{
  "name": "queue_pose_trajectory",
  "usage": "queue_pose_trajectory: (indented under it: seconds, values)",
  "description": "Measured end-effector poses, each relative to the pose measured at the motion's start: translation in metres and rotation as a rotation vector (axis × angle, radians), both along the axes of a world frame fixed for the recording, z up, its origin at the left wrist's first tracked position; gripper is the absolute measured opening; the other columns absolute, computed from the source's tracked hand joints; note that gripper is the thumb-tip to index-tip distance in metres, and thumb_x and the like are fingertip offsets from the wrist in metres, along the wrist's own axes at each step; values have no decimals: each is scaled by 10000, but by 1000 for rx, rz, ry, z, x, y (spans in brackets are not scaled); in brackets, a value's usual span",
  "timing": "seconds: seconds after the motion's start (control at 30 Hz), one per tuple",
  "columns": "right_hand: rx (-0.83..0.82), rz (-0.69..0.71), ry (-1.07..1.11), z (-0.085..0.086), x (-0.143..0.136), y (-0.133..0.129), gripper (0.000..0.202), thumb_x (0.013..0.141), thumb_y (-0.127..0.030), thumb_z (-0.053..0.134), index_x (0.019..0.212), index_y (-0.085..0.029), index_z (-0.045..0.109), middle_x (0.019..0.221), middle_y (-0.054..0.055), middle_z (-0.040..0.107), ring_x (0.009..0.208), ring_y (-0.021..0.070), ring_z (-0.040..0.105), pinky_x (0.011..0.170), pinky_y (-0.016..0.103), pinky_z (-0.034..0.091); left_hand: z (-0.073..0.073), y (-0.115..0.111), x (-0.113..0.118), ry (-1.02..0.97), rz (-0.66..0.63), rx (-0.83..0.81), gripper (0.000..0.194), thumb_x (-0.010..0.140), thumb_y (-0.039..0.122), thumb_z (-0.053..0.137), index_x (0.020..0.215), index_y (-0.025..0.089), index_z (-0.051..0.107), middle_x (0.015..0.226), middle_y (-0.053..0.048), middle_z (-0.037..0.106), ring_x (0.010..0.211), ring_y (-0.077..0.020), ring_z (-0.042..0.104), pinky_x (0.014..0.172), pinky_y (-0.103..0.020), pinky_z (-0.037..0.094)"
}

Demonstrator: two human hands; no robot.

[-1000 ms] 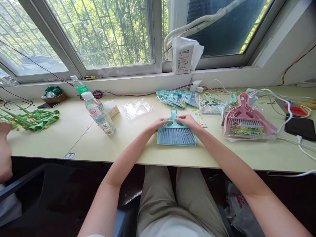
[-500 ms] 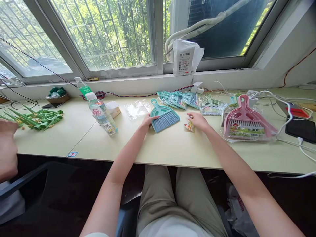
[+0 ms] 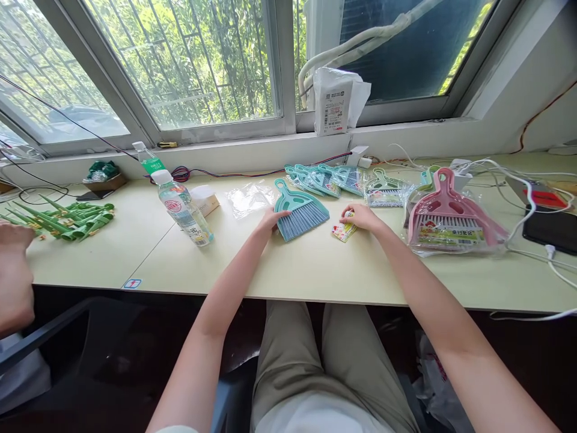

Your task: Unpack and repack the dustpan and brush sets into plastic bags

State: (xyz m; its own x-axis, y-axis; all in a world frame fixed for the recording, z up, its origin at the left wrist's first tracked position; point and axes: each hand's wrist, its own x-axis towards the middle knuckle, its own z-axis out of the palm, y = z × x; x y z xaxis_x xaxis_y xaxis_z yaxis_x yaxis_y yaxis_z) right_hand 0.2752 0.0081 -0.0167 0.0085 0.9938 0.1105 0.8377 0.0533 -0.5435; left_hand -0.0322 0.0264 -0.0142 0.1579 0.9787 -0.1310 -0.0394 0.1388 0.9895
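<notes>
A teal dustpan and brush set rests on the table, its grey-blue bristles facing me. My left hand grips its left edge, thumb over the front. To the right, my right hand pinches a small printed card label, yellow and white with red print, at its upper end. The label is apart from the set. Behind both hands lie several bagged teal dustpan sets and a bagged pale green one. A crumpled clear plastic bag lies left of my left hand.
A bagged pink dustpan set stands at right, near white cables and a black phone. Leftward are a water bottle, a tissue box and green leaf-like pieces. Another person's hand is at far left.
My right hand has shifted slightly, and the label in it has turned and moved a little left, showing more of its face. My left hand and the dustpan set stay nearly still.
</notes>
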Motion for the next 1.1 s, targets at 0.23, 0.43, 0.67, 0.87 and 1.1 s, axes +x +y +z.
queue_pose_trajectory:
  seconds: [0.23,0.43,0.67,0.87,1.1]
  values:
    - [-160,387,669,33,-33,-33,421,670,-597,727,797,-211,619,774,5,628,772,187,582,697,285,429,4,-9,9,-35,-64,71,597,625,385,838,1145,199,613,1141,-109,683,1052,-272,662,918,-400,531]
    - [306,195,323,21,-90,-51,476,883,-652,450,979,-212,604,983,85,634,978,264,544,837,368,396,7,-38,36,-34,-147,105,708,660,550,791,1239,214,563,1120,-109,679,981,-267,672,851,-407,546]
    - [548,254,-289,16,-87,-52,320,980,-433,405,1015,-211,633,1076,119,600,1055,294,487,895,402,293,14,-45,41,-80,-251,170,727,605,458,846,1232,212,570,1136,-99,665,1022,-263,647,897,-398,515]
    - [495,112,-199,11,-83,-47,346,952,-483,454,1031,-192,624,1058,140,607,1043,314,500,849,394,319,10,-37,34,-72,-196,226,902,495,333,906,1294,192,511,1181,-109,645,1092,-280,618,967,-431,481]
    - [503,37,-183,8,-87,-47,384,955,-526,420,1011,-196,607,1038,140,614,1056,317,504,860,403,299,10,-38,35,-71,-261,218,769,543,346,886,1216,180,553,1160,-111,651,1055,-268,635,942,-412,495]
